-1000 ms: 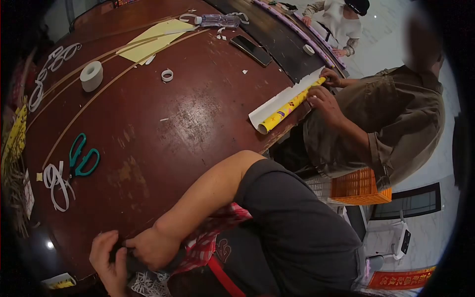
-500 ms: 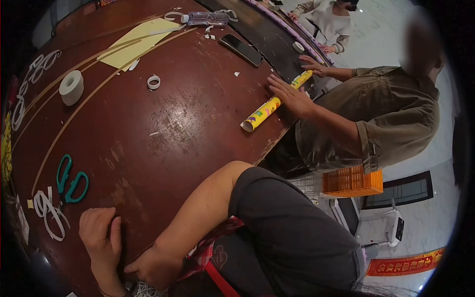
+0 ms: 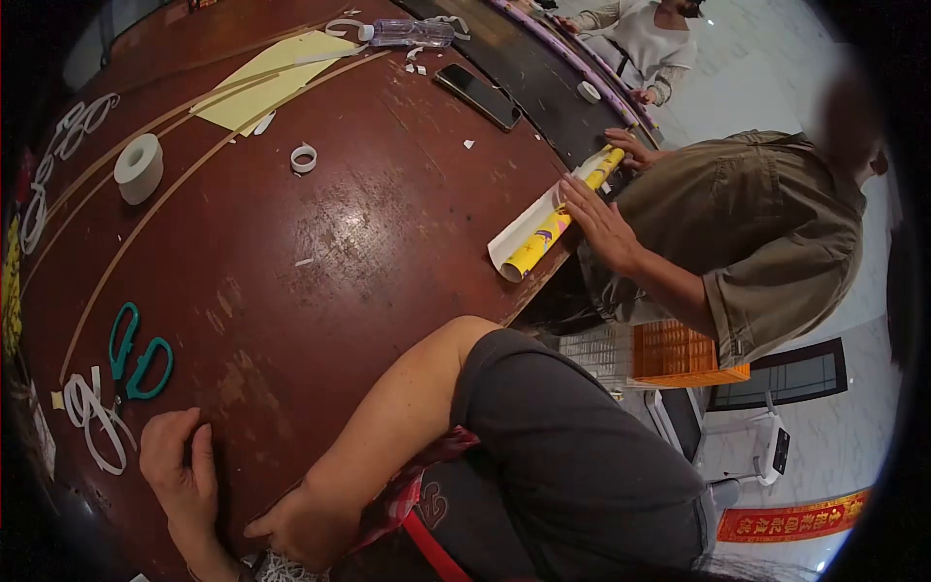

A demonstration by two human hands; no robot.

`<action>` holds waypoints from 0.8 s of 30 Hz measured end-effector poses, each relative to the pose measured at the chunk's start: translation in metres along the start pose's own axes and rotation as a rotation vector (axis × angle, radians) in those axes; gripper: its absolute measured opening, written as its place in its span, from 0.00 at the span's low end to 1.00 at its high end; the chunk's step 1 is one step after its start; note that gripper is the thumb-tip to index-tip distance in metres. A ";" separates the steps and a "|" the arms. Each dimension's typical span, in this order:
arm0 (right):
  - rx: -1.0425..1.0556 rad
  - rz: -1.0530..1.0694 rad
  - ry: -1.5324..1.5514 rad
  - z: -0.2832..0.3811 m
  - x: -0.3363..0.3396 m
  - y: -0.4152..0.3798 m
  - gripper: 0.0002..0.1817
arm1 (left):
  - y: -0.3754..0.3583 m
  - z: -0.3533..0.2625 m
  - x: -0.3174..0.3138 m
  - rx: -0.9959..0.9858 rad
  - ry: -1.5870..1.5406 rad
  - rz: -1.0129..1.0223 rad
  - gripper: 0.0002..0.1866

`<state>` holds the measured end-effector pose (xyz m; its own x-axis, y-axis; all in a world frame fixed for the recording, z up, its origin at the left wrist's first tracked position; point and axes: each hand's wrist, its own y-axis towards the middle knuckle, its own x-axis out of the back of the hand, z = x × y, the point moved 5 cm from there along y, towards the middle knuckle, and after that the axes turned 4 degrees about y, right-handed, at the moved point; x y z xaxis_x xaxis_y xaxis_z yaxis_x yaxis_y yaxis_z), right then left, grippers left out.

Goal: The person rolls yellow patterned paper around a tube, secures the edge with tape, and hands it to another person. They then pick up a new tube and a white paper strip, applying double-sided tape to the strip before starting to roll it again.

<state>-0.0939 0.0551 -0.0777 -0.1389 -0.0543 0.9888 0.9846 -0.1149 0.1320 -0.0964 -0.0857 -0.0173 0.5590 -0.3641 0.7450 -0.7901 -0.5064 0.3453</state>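
My left hand (image 3: 177,464) rests at the table's near edge, its fingers loosely bent and its thumb apart, with nothing visible between them. Close to it lie teal-handled scissors (image 3: 158,367) and a looped white strip (image 3: 92,427). My right hand (image 3: 308,524) is bent in near my body, one digit pointing left; its other fingers are hidden. Just below it is a bundle of thin white strands (image 3: 281,567).
Across the brown table (image 3: 320,339), a co-worker's hands press a yellow patterned roll (image 3: 541,247) with a white underside. White tape roll (image 3: 139,169), small ring (image 3: 304,158), phone (image 3: 477,96), bottle (image 3: 412,34), yellow sheet (image 3: 267,82) and long thin strips lie farther off. Another person sits beyond.
My left hand has shifted slightly left and down. The co-worker's roll has moved toward that person, and a white strip of its sheet now shows unrolled beside it.
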 end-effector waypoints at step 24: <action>-0.068 0.202 0.117 0.001 0.031 -0.006 0.18 | 0.000 0.001 0.002 0.017 -0.013 -0.012 0.07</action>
<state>-0.1040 0.0553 -0.0480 0.0448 -0.1971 0.9794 0.9847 -0.1564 -0.0765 -0.0945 -0.0872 -0.0165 0.5716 -0.3681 0.7333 -0.7790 -0.5242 0.3440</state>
